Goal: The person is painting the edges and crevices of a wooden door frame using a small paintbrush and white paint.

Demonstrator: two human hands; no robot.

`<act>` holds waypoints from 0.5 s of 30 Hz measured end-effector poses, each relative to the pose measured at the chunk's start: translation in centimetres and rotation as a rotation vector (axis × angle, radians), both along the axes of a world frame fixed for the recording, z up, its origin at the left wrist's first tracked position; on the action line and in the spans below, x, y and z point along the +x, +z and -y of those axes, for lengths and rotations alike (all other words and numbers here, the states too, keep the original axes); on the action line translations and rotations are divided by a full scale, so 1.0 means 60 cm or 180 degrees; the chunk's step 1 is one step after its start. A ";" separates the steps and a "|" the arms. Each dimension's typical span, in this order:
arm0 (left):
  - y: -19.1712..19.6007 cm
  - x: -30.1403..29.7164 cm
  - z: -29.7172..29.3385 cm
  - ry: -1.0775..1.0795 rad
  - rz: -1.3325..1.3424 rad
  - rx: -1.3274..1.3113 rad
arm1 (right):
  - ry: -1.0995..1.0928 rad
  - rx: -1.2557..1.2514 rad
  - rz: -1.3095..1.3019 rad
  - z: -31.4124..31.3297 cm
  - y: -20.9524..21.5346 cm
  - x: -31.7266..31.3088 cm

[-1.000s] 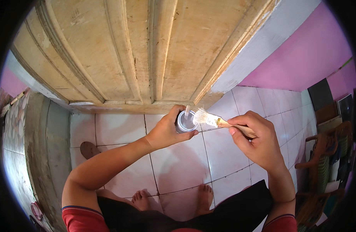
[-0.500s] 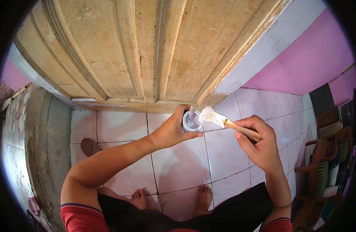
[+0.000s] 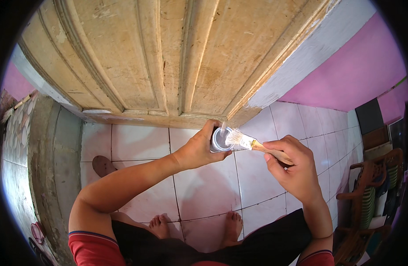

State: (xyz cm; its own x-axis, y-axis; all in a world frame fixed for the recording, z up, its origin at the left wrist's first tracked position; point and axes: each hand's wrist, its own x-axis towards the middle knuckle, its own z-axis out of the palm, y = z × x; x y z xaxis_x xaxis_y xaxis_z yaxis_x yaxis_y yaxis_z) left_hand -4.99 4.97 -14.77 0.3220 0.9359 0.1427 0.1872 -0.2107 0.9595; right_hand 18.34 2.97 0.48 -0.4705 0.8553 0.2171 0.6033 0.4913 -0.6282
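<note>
My left hand (image 3: 199, 148) is wrapped round a small round paint can (image 3: 214, 144) with a pale rim, held above the floor close to the door's foot. A whitish flat stick (image 3: 223, 126) rises from the can's far edge. My right hand (image 3: 293, 165) grips the wooden handle of a paintbrush (image 3: 248, 142). The brush lies nearly level, its white-coated bristles pointing left and overlapping the can's right rim. Whether the tips touch the paint inside is hard to tell.
In front stands a worn yellowish wooden door (image 3: 168, 57) with a whitish frame (image 3: 301, 57) and pink wall (image 3: 345, 66) at right. A slipper (image 3: 103, 166) lies on the tiled floor (image 3: 204, 190). Wooden chairs (image 3: 368, 181) stand at right, a concrete ledge (image 3: 64, 155) at left.
The paintbrush has moved left with my right hand, so its bristles now reach over the can's rim. My left hand and the can have hardly moved.
</note>
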 end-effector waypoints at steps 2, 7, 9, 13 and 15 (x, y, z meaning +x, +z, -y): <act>0.001 -0.001 -0.001 0.0052 0.0049 -0.0067 | -0.0015 0.0109 0.0087 -0.001 -0.002 -0.004; 0.016 -0.005 0.002 0.0082 0.0112 -0.0138 | -0.0005 0.0245 0.0143 0.000 -0.009 -0.018; 0.016 -0.006 0.003 0.0087 0.0106 -0.0283 | -0.0024 0.0226 0.0155 0.001 -0.009 -0.023; 0.004 -0.005 0.004 0.0110 0.0158 -0.0276 | -0.0055 0.0300 0.0569 0.001 -0.009 -0.030; 0.005 -0.006 0.004 0.0127 0.0165 -0.0266 | -0.0047 0.0346 0.0624 0.001 -0.012 -0.032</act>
